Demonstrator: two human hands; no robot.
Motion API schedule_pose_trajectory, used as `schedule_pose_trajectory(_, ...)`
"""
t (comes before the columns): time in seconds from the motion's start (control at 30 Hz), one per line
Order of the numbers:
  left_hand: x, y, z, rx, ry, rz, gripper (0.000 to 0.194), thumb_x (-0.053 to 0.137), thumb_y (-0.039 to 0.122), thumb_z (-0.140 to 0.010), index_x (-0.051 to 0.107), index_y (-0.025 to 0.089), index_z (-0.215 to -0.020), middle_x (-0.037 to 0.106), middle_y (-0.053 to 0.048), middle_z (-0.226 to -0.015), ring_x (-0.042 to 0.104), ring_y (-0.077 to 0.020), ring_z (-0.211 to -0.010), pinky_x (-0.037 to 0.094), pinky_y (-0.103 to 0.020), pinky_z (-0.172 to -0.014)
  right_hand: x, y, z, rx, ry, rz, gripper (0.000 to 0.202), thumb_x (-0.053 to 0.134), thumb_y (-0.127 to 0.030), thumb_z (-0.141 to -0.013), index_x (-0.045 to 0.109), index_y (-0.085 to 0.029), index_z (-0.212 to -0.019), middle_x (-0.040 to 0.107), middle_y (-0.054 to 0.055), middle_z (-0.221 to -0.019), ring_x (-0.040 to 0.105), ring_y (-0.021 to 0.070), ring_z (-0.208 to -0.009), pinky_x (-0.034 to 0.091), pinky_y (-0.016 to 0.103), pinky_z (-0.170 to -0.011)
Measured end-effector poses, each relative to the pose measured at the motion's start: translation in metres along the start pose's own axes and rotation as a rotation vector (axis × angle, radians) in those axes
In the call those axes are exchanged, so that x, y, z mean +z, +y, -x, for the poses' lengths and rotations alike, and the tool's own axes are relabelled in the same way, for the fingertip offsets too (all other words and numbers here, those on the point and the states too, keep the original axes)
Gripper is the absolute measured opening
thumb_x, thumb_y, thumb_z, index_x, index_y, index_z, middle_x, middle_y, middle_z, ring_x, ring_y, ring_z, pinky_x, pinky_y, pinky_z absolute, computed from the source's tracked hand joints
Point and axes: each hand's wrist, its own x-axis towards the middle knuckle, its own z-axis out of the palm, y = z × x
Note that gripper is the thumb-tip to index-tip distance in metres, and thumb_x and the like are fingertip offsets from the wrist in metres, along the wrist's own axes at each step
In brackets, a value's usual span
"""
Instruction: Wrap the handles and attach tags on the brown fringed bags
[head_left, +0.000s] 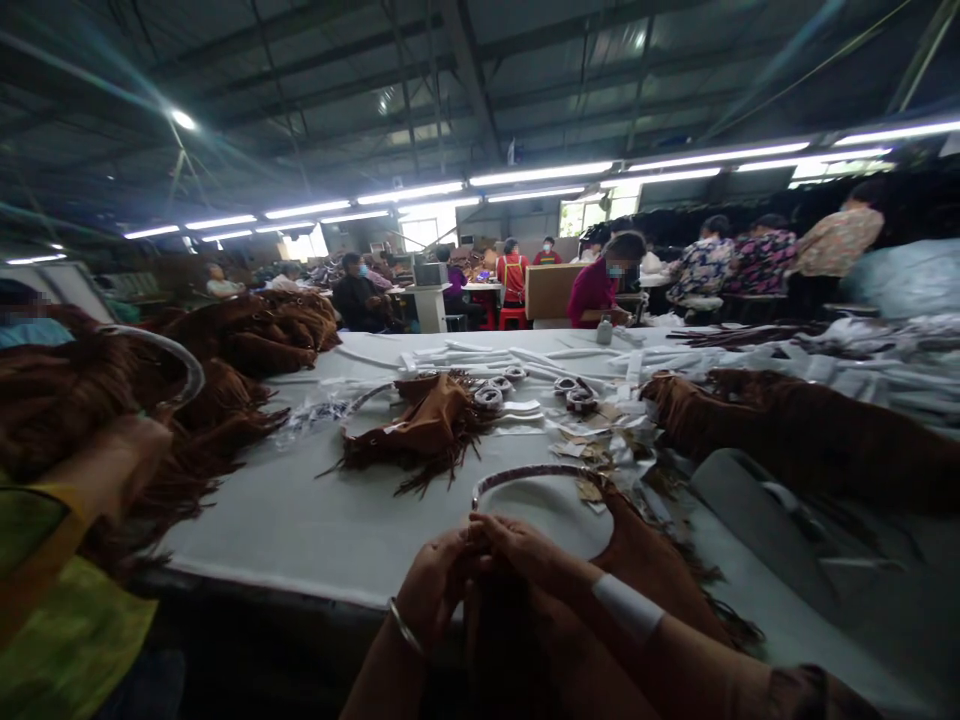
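Observation:
A brown fringed bag (pixel 652 560) lies at the table's near edge, and its wrapped strap (pixel 540 470) arches up from it. My left hand (pixel 435 580), with a bangle at the wrist, is closed at the strap's near end, where it meets the bag. Pressed against it, my right hand (pixel 517 548) pinches the same spot; a white band wraps that forearm. The fingertips partly cover the join, so its detail is hidden. Farther up the table sits another brown fringed bag (pixel 431 415) with its own strap.
At left, a co-worker's blurred hand (pixel 135 450) is by a heap of brown fringed bags (pixel 262 330). White strips (pixel 525 360), tape-like rolls (pixel 491 395) and scraps cover the white table's (pixel 300 520) far side. More brown material (pixel 810 420) and a grey chair-like object (pixel 757 520) lie right.

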Motion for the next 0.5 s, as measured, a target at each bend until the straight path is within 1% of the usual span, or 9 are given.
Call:
schedule_pose_trajectory(0.07,-0.01,-0.002,-0.008,0.101,0.159,-0.197,0.034,0.075,0.044,-0.076,0.076,0.012,-0.089,0.072,-0.008,-0.073,0.064,-0.0128,-0.057,0.036,-0.017,-0.043,-0.006,-0.001,0.0,-0.04,0.013,-0.011,0.043,0.071,-0.056,-0.079,0.071,-0.018,-0.1,0.067,0.003,-0.085,0.056,0.0123,-0.068,0.045,0.023,-0.061)
schedule_pose_trajectory(0.13,-0.021,0.0,-0.014,0.218,0.283,-0.412,0.035,0.076,0.045,-0.075,0.075,0.01,-0.074,0.069,-0.007,-0.06,0.059,-0.0122,-0.049,0.035,-0.019,-0.042,-0.014,-0.004,-0.003,-0.056,0.108,-0.055,0.053,0.071,-0.054,-0.078,0.065,-0.02,-0.118,0.069,0.004,-0.092,0.057,0.0116,-0.066,0.043,0.022,-0.057)
schedule_pose_trajectory(0.2,-0.031,0.007,-0.013,0.267,0.3,-0.53,0.039,0.076,0.047,-0.074,0.073,0.009,-0.066,0.067,-0.007,-0.055,0.057,-0.0127,-0.044,0.04,-0.022,-0.044,-0.024,-0.01,-0.009,-0.072,0.208,-0.056,0.065,0.071,-0.052,-0.078,0.055,-0.023,-0.134,0.069,0.007,-0.109,0.061,0.0127,-0.07,0.042,0.022,-0.056)
schedule_pose_trajectory(0.23,-0.036,0.013,-0.01,0.267,0.29,-0.519,0.041,0.076,0.048,-0.073,0.072,0.009,-0.064,0.067,-0.008,-0.054,0.056,-0.0126,-0.043,0.042,-0.022,-0.044,-0.03,-0.012,-0.012,-0.087,0.242,-0.025,0.068,0.072,-0.05,-0.077,0.052,-0.024,-0.137,0.067,0.009,-0.118,0.063,0.0143,-0.077,0.044,0.023,-0.059)
schedule_pose_trajectory(0.27,-0.04,0.021,-0.006,0.267,0.292,-0.45,0.04,0.077,0.048,-0.072,0.071,0.009,-0.064,0.067,-0.007,-0.053,0.056,-0.0125,-0.042,0.042,-0.022,-0.044,-0.036,-0.014,-0.014,-0.108,0.276,0.025,0.069,0.073,-0.047,-0.076,0.053,-0.024,-0.137,0.065,0.01,-0.125,0.064,0.0165,-0.084,0.047,0.025,-0.064)
schedule_pose_trajectory(0.3,-0.044,0.031,-0.001,0.279,0.308,-0.331,0.038,0.078,0.046,-0.072,0.071,0.01,-0.065,0.067,-0.007,-0.054,0.057,-0.0124,-0.043,0.042,-0.022,-0.044,-0.043,-0.014,-0.016,-0.127,0.32,0.096,0.067,0.075,-0.043,-0.074,0.056,-0.023,-0.135,0.065,0.01,-0.126,0.064,0.0187,-0.089,0.049,0.028,-0.069)
schedule_pose_trajectory(0.4,-0.056,0.056,0.008,0.391,0.448,0.128,0.021,0.076,0.034,-0.075,0.068,0.014,-0.072,0.069,-0.002,-0.058,0.057,-0.0097,-0.046,0.04,-0.017,-0.042,-0.063,-0.008,-0.016,-0.12,0.486,0.352,0.049,0.073,-0.037,-0.072,0.069,-0.017,-0.117,0.073,0.011,-0.108,0.065,0.0241,-0.091,0.051,0.035,-0.08)
schedule_pose_trajectory(0.43,-0.06,0.061,0.008,0.408,0.511,0.219,0.015,0.072,0.029,-0.078,0.067,0.015,-0.075,0.069,-0.001,-0.06,0.059,-0.009,-0.047,0.039,-0.016,-0.042,-0.07,-0.005,-0.013,-0.107,0.532,0.446,0.043,0.07,-0.036,-0.074,0.072,-0.016,-0.112,0.073,0.012,-0.104,0.066,0.0254,-0.091,0.051,0.037,-0.083)
schedule_pose_trajectory(0.5,-0.068,0.061,0.004,0.353,0.613,0.216,0.008,0.065,0.022,-0.082,0.068,0.016,-0.087,0.073,-0.002,-0.073,0.065,-0.0098,-0.056,0.039,-0.015,-0.043,-0.086,-0.001,-0.002,-0.106,0.585,0.65,0.037,0.065,-0.033,-0.077,0.073,-0.014,-0.106,0.073,0.014,-0.103,0.066,0.0267,-0.093,0.051,0.039,-0.086)
